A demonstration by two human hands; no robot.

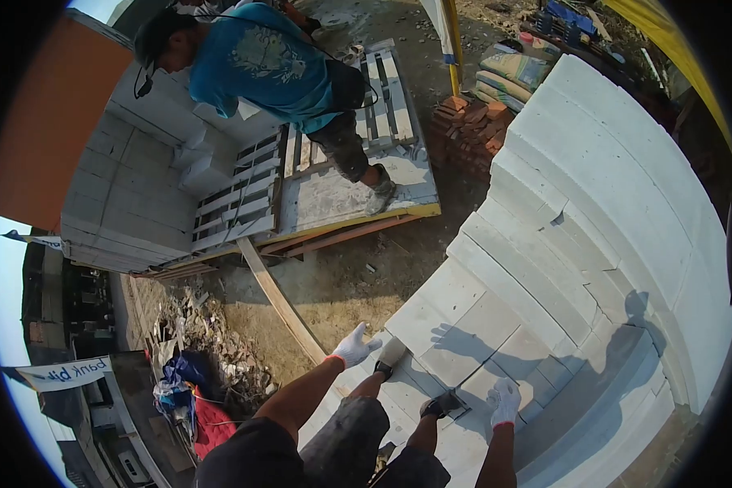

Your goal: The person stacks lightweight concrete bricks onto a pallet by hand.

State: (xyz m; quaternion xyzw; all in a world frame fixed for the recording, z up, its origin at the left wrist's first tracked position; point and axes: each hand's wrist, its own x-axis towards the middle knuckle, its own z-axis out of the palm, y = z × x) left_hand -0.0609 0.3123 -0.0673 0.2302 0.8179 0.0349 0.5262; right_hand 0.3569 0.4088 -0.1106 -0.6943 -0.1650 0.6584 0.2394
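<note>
My left hand [356, 346], in a white glove with a red cuff, is held out over the white blocks with its fingers stretched. It holds nothing, and a long wooden plank [276, 294] runs close beside it. My right hand [504, 401], gloved the same way, hangs above the blocks at the lower right. Its fingers are loosely bent and apart, with nothing visible in them. Underfoot are pale rectangular blocks [447, 286] laid side by side. More blocks rise in steps towards a high stack [602, 122] on the right.
A co-worker in a blue shirt [272, 61] stands on a truck bed [313, 195] with wooden pallets [244, 191] and stacked blocks. Red bricks [472, 130] and filled sacks [512, 73] lie beyond. Rubble [220, 333] covers ground at left. A drop separates the truck from my stack.
</note>
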